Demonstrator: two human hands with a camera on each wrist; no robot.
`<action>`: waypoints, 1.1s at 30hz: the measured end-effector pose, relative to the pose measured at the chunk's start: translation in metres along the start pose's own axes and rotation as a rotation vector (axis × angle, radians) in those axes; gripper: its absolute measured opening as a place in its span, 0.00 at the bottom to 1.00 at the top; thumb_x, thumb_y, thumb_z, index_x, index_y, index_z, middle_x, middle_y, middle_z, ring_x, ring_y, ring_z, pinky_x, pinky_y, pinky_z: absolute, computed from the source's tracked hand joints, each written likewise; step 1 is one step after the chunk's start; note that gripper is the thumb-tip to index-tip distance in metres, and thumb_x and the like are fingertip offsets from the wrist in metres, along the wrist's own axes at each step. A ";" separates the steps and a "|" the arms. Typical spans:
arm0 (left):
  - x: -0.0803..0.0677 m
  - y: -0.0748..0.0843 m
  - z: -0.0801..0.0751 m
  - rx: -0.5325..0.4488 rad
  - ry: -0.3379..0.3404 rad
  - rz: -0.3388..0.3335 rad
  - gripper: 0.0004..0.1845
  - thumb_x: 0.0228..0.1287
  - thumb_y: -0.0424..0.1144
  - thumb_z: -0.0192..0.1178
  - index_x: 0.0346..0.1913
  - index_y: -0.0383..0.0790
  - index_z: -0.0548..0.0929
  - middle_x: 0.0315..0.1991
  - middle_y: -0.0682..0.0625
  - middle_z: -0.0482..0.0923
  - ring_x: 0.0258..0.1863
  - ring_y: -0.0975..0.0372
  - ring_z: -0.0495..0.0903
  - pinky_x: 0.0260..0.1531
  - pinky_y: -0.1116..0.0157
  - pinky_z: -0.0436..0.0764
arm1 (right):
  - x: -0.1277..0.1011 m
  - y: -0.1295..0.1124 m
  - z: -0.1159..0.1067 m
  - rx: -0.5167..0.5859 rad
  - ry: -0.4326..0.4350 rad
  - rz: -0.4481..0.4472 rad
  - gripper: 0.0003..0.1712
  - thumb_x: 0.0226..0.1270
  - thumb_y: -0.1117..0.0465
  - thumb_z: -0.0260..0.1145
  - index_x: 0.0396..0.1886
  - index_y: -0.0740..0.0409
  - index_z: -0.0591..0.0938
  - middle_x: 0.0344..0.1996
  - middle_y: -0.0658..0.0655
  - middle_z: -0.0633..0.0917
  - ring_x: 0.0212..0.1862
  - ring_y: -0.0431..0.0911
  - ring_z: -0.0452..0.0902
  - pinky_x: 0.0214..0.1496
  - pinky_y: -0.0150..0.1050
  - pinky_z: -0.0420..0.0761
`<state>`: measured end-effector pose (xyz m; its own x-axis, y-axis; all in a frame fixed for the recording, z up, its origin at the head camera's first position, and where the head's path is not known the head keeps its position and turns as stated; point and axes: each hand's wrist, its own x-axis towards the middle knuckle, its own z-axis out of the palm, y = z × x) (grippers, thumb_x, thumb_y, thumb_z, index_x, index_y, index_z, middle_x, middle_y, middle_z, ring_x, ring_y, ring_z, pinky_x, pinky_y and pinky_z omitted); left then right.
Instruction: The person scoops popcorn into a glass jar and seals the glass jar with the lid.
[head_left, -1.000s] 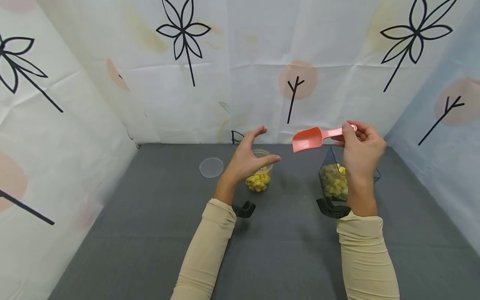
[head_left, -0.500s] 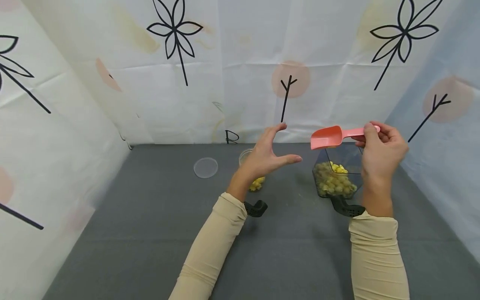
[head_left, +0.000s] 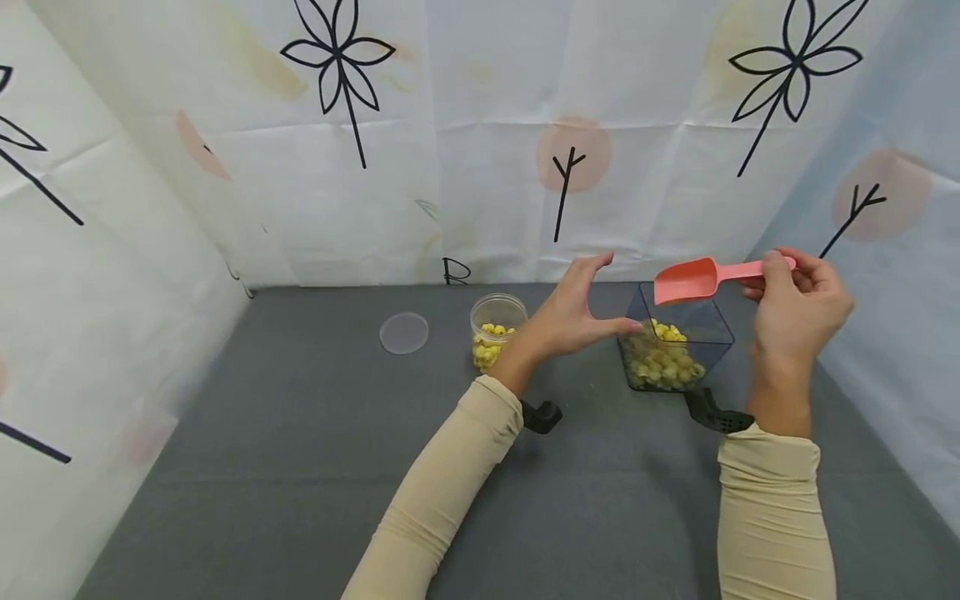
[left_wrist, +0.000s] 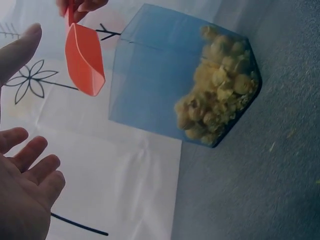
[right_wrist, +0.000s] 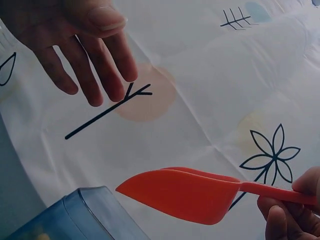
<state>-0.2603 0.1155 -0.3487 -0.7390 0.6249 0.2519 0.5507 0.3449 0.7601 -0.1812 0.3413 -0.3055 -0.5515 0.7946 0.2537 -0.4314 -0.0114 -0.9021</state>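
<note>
My right hand (head_left: pixel 798 308) holds the pink scoop (head_left: pixel 701 279) by the end of its handle. My grip there is a pinch with thumb and curled fingers. The scoop's bowl points left and hangs in the air over the far part of the dark square bin (head_left: pixel 678 346). It does not touch the bin. From the right wrist, the scoop (right_wrist: pixel 185 194) is level, with the bin's edge (right_wrist: pixel 80 212) below it.

The bin sits on the gray surface (head_left: pixel 300 467), on the right side. It has yellow pieces (head_left: pixel 663 358) in it. From the left wrist, the pieces (left_wrist: pixel 217 100) are piled on one side.

My left hand (head_left: pixel 577 312) is open wide, fingers spread, and holds nothing. It is just left of the bin, with the thumb near the bin's left wall. I cannot tell if it touches.

Left of that hand stands a small clear cup (head_left: pixel 497 329) with more yellow pieces. Its round lid (head_left: pixel 403 332) lies flat farther left.
</note>
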 end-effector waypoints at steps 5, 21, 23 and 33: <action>0.008 0.000 0.015 -0.008 -0.026 -0.007 0.56 0.57 0.63 0.72 0.82 0.62 0.48 0.80 0.61 0.51 0.80 0.64 0.56 0.75 0.55 0.68 | 0.004 0.004 -0.008 -0.034 0.004 -0.018 0.05 0.66 0.65 0.71 0.41 0.59 0.88 0.30 0.52 0.85 0.21 0.38 0.82 0.27 0.23 0.80; 0.035 0.003 0.054 -0.007 -0.028 -0.023 0.60 0.53 0.62 0.75 0.82 0.61 0.48 0.81 0.58 0.50 0.79 0.64 0.57 0.73 0.57 0.70 | 0.008 0.022 -0.022 -0.133 0.016 -0.115 0.09 0.64 0.64 0.73 0.42 0.62 0.91 0.27 0.47 0.85 0.19 0.35 0.78 0.24 0.21 0.78; 0.038 0.003 0.058 0.004 -0.029 -0.026 0.60 0.53 0.63 0.75 0.82 0.61 0.47 0.81 0.58 0.49 0.79 0.64 0.57 0.73 0.56 0.70 | 0.008 0.023 -0.023 -0.174 0.017 -0.119 0.10 0.65 0.63 0.73 0.43 0.62 0.91 0.27 0.46 0.85 0.20 0.35 0.78 0.25 0.21 0.78; 0.049 0.002 0.076 0.016 -0.017 -0.065 0.65 0.47 0.63 0.78 0.83 0.60 0.46 0.82 0.57 0.48 0.80 0.62 0.55 0.72 0.54 0.71 | 0.005 0.025 -0.024 -0.346 -0.059 -0.094 0.15 0.68 0.60 0.71 0.49 0.64 0.89 0.28 0.42 0.83 0.23 0.31 0.79 0.29 0.20 0.79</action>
<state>-0.2660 0.2004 -0.3803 -0.7669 0.6126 0.1914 0.5077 0.3966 0.7648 -0.1773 0.3595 -0.3350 -0.5659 0.7458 0.3513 -0.2203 0.2738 -0.9362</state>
